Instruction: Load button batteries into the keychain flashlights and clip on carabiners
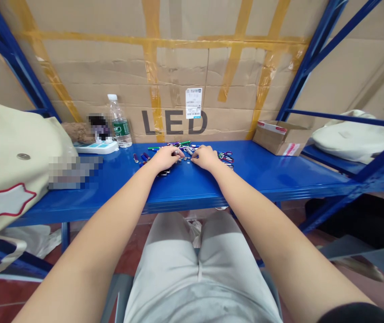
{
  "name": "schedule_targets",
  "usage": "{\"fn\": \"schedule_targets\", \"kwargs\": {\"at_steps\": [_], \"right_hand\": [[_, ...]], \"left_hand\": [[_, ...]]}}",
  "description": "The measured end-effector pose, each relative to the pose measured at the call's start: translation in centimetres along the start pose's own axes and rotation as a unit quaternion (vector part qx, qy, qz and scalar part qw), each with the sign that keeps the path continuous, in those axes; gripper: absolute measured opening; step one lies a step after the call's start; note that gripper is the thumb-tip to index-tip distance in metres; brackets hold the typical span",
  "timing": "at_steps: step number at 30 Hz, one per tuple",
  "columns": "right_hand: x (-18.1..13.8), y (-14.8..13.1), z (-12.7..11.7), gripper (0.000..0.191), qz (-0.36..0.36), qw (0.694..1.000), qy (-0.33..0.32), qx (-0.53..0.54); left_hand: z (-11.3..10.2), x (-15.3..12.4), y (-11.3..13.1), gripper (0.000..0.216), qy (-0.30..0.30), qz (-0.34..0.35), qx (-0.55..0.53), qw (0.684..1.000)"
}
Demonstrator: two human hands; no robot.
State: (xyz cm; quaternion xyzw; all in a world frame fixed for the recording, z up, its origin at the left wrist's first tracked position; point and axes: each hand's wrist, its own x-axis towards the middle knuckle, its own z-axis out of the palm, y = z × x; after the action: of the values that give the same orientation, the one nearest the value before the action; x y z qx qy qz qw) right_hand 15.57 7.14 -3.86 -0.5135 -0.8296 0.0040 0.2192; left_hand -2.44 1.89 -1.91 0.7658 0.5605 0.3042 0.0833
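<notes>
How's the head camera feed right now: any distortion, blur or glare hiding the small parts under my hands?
Head view: wide-angle bending curves the blue rack posts and stretches the forearms; lighting is even, with soft sheen on the blue shelf and no harsh glare; two patches by the bottle are pixelated; the small parts by the left hand and right hand are too tiny to make out.

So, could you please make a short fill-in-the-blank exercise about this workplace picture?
1. Both hands rest on a shelf whose colour is ____.
2. The water bottle stands to the ____ of the left hand.
3. The big letters on the cardboard behind read ____.
4. The small open box lies on the same side as the ____ hand.

Missing words: blue; left; LED; right
</notes>
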Motion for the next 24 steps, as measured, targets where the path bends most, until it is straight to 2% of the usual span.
{"fn": "schedule_targets", "kwargs": {"at_steps": [4, 6, 10, 12, 14, 19, 24], "right_hand": [[-0.2, -0.3, -0.4, 0.014, -0.026, 0.999, 0.033, 0.018], [-0.4, -0.8, -0.9, 0.016, -0.09, 0.99, 0.088, 0.063], [-1.1, -2.1, -1.6, 0.01, -0.277, 0.92, 0.194, 0.197], [-1.4, -2.5, -1.8, 0.01, -0.323, 0.901, 0.195, 0.212], [-1.6, -2.7, -1.9, 0.009, -0.347, 0.898, 0.18, 0.201], [-1.8, -2.7, -1.9, 0.012, -0.354, 0.915, 0.135, 0.14], [-1.8, -2.7, -1.9, 0.013, -0.354, 0.92, 0.134, 0.102]], "left_hand": [[0.1, 0.1, -0.2, 0.026, -0.007, 0.014, 0.0, 1.0], [0.2, 0.2, -0.4, 0.025, -0.002, 0.03, -0.008, 1.0], [0.3, 0.3, -0.8, 0.021, 0.009, 0.029, -0.018, 0.999], [0.4, 0.4, -1.1, 0.021, 0.012, 0.025, -0.019, 0.999], [0.4, 0.4, -1.4, 0.022, 0.014, 0.022, -0.027, 0.999], [0.5, 0.6, -1.9, 0.034, 0.023, 0.032, -0.079, 0.996], [0.4, 0.6, -1.8, 0.042, 0.016, 0.039, -0.112, 0.993]]}}
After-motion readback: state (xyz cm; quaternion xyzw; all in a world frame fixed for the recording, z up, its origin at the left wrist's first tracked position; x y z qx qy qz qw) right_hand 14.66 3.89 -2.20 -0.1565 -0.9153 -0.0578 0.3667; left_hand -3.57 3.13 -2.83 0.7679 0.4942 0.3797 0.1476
